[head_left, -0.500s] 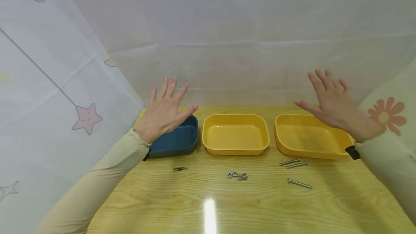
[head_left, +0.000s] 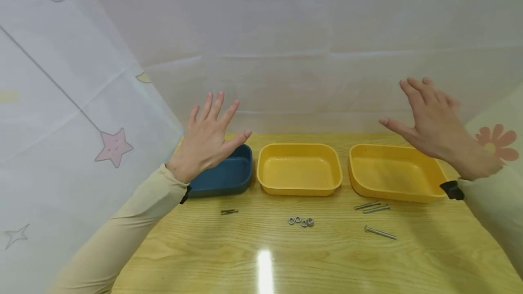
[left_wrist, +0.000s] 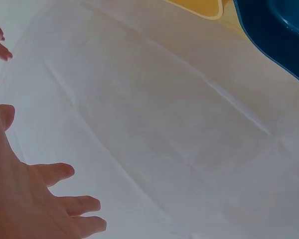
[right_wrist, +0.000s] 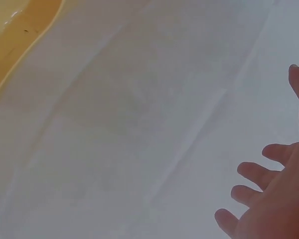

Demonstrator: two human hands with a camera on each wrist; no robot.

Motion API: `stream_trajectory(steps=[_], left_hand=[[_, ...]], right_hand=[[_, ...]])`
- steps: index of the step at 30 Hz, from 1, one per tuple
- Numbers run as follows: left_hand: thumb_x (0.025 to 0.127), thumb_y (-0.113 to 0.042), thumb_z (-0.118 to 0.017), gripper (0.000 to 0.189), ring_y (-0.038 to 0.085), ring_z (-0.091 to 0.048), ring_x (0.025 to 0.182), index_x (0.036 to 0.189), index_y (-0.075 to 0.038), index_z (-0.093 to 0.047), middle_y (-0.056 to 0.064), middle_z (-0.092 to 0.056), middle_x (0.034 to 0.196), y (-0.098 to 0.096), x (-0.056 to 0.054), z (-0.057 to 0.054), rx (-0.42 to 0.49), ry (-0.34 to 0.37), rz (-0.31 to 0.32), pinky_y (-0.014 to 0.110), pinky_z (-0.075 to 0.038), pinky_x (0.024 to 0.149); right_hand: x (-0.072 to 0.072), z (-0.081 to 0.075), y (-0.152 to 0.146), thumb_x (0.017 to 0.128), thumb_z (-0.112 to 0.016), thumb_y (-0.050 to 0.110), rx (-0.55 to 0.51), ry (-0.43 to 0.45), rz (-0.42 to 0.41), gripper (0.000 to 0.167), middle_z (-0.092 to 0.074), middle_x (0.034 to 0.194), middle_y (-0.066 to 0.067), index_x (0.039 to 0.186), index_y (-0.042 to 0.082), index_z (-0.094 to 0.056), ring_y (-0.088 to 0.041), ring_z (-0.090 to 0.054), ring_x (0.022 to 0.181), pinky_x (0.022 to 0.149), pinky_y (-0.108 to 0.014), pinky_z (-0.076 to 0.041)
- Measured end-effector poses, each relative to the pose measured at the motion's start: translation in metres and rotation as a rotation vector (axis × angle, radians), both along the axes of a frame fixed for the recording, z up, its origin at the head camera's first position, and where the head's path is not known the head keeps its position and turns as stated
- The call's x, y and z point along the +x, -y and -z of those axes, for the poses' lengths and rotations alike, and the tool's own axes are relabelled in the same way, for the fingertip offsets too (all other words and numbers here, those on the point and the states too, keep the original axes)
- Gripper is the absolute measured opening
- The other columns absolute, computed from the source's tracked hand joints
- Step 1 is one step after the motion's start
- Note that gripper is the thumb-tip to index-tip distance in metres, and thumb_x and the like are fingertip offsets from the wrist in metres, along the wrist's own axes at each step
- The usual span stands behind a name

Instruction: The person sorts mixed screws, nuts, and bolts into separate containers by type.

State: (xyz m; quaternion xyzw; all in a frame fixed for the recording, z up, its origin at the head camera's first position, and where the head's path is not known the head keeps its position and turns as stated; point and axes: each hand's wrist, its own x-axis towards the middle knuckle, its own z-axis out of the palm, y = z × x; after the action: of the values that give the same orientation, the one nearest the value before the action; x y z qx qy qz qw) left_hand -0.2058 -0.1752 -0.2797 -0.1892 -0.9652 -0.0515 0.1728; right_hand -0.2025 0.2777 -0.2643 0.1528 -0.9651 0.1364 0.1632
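My left hand (head_left: 204,142) hovers over the blue tray (head_left: 229,173), fingers spread and nothing in them. Spread as well, my right hand (head_left: 435,124) is raised above the right yellow tray (head_left: 396,171) and holds nothing. A second yellow tray (head_left: 299,169) sits between the two. In front of the blue tray lie small brassy screws (head_left: 229,212). Several silver nuts (head_left: 298,219) form a row before the middle tray. Three long bolts lie near the right tray: two close together (head_left: 377,208) and one bolt (head_left: 381,232) nearer me.
The trays stand at the back of a wooden table (head_left: 196,248). Behind them hangs a pale sheet (head_left: 286,80), and a printed sheet with a pink star (head_left: 114,147) borders the left side. A flower print (head_left: 496,142) shows at the right.
The right hand has moved up and to the right. The left hand stays nearly in place over the blue tray. The view has shifted slightly; trays and hardware lie as before.
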Motion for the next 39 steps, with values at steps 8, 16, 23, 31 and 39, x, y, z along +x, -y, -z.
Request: stream_trajectory(steps=[8, 16, 23, 31, 39], left_hand=[[0.091, -0.070, -0.038, 0.077, 0.035, -0.011, 0.150, 0.153, -0.024, -0.027, 0.014, -0.015, 0.161, 0.001, 0.004, 0.002, 0.049, -0.042, 0.018, 0.061, -0.016, 0.115], [0.092, -0.068, -0.041, 0.076, 0.034, -0.013, 0.150, 0.153, -0.024, -0.027, 0.012, -0.016, 0.161, 0.005, 0.009, 0.002, 0.094, -0.072, 0.041, 0.060, -0.022, 0.113], [0.093, -0.061, -0.046, 0.073, 0.033, -0.016, 0.149, 0.153, -0.023, -0.028, 0.012, -0.020, 0.160, 0.011, 0.013, 0.004, 0.169, -0.100, 0.052, 0.061, -0.026, 0.109], [0.094, -0.054, -0.050, 0.066, 0.032, -0.026, 0.146, 0.150, -0.022, -0.035, 0.011, -0.030, 0.157, 0.024, 0.018, 0.013, 0.269, -0.161, 0.056, 0.063, -0.030, 0.104], [0.095, -0.047, -0.052, 0.062, 0.038, -0.039, 0.137, 0.146, -0.013, -0.043, 0.016, -0.040, 0.150, 0.042, 0.024, 0.036, 0.379, -0.153, 0.014, 0.062, -0.031, 0.105]], right_hand=[[0.003, -0.002, 0.003, 0.093, -0.058, 0.048, -0.083, -0.060, -0.019, 0.082, -0.021, 0.157, -0.020, 0.153, 0.007, -0.021, -0.042, -0.009, 0.147, 0.100, -0.076, -0.010], [0.006, -0.002, 0.016, 0.091, -0.064, 0.043, -0.178, -0.145, -0.062, 0.077, -0.032, 0.151, -0.022, 0.148, 0.004, -0.032, -0.046, -0.025, 0.138, 0.101, -0.072, -0.013], [0.008, -0.001, 0.026, 0.090, -0.066, 0.039, -0.270, -0.229, -0.129, 0.070, -0.039, 0.146, -0.024, 0.144, 0.003, -0.040, -0.046, -0.030, 0.134, 0.108, -0.068, -0.014], [0.009, 0.008, 0.041, 0.090, -0.068, 0.029, -0.411, -0.342, -0.215, 0.060, -0.047, 0.137, -0.027, 0.137, -0.002, -0.048, -0.046, -0.035, 0.128, 0.107, -0.055, -0.025], [0.014, 0.026, 0.061, 0.087, -0.067, 0.008, -0.498, -0.371, -0.205, 0.046, -0.056, 0.126, -0.022, 0.129, -0.003, -0.053, -0.037, -0.047, 0.114, 0.091, -0.022, -0.031]])
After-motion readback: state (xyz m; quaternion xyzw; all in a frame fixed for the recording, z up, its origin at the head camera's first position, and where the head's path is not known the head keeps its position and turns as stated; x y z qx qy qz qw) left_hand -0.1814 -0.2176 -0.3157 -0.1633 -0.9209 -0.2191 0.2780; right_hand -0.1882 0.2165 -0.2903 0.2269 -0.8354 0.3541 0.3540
